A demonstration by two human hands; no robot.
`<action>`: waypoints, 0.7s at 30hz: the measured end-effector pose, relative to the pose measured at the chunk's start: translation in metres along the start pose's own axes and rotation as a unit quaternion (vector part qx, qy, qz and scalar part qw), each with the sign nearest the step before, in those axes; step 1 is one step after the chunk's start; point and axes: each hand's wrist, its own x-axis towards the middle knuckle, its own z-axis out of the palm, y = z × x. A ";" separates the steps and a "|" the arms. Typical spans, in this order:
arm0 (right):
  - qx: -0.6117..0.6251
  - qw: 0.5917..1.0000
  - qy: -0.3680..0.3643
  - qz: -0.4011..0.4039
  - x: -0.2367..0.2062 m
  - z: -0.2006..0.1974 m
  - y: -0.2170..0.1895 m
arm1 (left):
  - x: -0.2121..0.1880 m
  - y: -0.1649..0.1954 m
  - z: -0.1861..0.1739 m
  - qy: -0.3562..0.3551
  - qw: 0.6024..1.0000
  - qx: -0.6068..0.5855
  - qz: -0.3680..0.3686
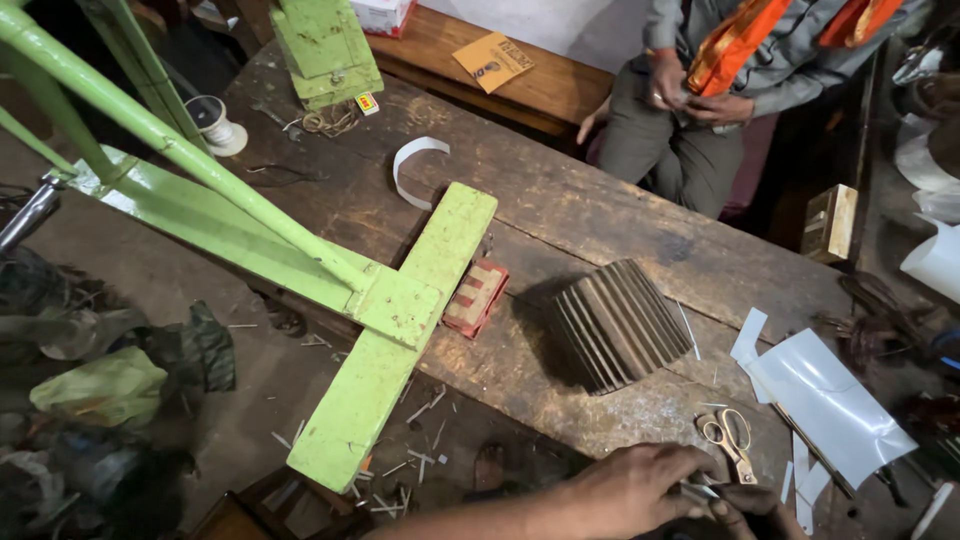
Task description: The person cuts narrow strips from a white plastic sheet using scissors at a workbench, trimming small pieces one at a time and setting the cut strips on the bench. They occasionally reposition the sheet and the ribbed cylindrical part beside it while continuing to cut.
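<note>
Both hands (690, 495) pinch a strip (700, 490) beside scissors (728, 438).

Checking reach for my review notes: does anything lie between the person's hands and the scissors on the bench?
Nothing visible does. The scissors lie flat on the wooden bench directly above the left hand and right hand, which pinch a small thin strip together. The ribbed metal cylinder sits farther up-left, off that line.

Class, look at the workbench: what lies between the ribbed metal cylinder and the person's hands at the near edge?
In the head view, only bare worn bench top lies between the ribbed cylinder and the left hand; the scissors lie just off to the side, above the right hand.
</note>
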 end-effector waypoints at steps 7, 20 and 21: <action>-0.031 0.994 0.012 0.105 0.009 0.008 0.000 | -0.004 -0.008 -0.001 0.012 0.988 -0.059 -0.142; -0.148 0.988 -0.028 0.035 0.003 -0.015 -0.011 | 0.009 -0.025 0.023 0.079 0.994 -0.059 -0.039; -0.111 0.993 -0.015 0.025 -0.001 -0.016 -0.028 | 0.010 -0.023 0.022 0.080 0.994 -0.056 -0.039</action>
